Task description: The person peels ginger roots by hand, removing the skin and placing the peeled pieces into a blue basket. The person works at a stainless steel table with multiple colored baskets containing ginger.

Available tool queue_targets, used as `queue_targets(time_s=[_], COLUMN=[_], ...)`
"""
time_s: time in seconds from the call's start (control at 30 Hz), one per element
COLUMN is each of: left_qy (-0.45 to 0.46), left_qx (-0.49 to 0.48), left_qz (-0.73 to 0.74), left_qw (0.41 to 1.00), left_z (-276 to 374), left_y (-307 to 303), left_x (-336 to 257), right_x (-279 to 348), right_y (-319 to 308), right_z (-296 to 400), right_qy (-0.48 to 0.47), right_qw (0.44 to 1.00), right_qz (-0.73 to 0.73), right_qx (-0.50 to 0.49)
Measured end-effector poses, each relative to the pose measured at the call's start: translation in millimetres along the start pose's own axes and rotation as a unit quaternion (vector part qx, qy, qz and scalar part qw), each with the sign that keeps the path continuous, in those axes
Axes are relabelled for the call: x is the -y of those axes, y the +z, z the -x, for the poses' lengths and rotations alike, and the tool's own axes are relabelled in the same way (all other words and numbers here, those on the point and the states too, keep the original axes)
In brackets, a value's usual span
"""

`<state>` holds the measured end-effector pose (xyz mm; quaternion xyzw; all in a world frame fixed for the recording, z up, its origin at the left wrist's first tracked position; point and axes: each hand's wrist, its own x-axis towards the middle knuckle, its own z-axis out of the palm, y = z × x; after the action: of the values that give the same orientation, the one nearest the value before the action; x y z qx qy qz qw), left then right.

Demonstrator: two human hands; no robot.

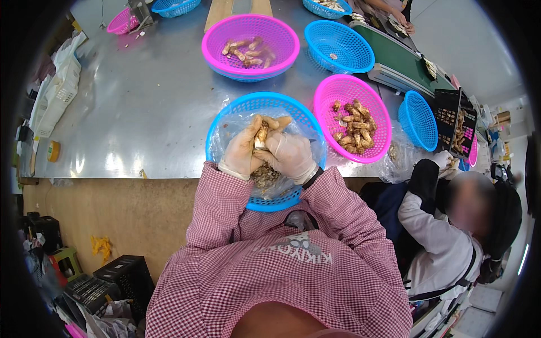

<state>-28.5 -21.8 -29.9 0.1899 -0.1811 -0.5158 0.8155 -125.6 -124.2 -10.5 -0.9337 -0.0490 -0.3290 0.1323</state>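
Both my hands wear thin pale gloves and meet over a blue plastic basket [265, 98] lined with a clear plastic bag [228, 122]. My left hand [243, 150] grips a brown and white mushroom [261, 134] upright between its fingers. My right hand [291, 154] is closed beside the mushroom's lower end; a dark pointed tip shows at its outer side, but what it belongs to is mostly hidden. Brown scraps [265, 176] lie in the bag below. A pink basket [382, 122] to the right holds many mushrooms, and another pink basket [251, 25] beyond holds several paler ones.
A blue basket [338, 42] with a small scrap stands at the back right, near a green conveyor belt [393, 59]. Another blue basket [418, 120] and a black crate [448, 114] are farther right. A co-worker [439, 245] sits close on my right. A tape roll [53, 151] lies left.
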Motion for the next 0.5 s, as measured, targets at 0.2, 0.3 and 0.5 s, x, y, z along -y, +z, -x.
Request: queue_targets(time_s=[0.2, 0.3, 0.5], left_qy=[-0.001, -0.002, -0.011], left_qx=[-0.022, 0.007, -0.059], left_qz=[0.095, 0.053, 0.103], left_qw=[0.995, 0.999, 0.993], left_z=[2, 3, 2], left_y=[-4, 1, -2], left_x=[4, -2, 5], right_x=[-1, 3, -1], right_y=[1, 2, 10], right_z=[4, 1, 13], right_qy=[-0.012, 0.045, -0.005], right_qw=[1.000, 0.996, 0.999], right_qz=[-0.010, -0.065, 0.035], right_qx=[0.000, -0.036, 0.012])
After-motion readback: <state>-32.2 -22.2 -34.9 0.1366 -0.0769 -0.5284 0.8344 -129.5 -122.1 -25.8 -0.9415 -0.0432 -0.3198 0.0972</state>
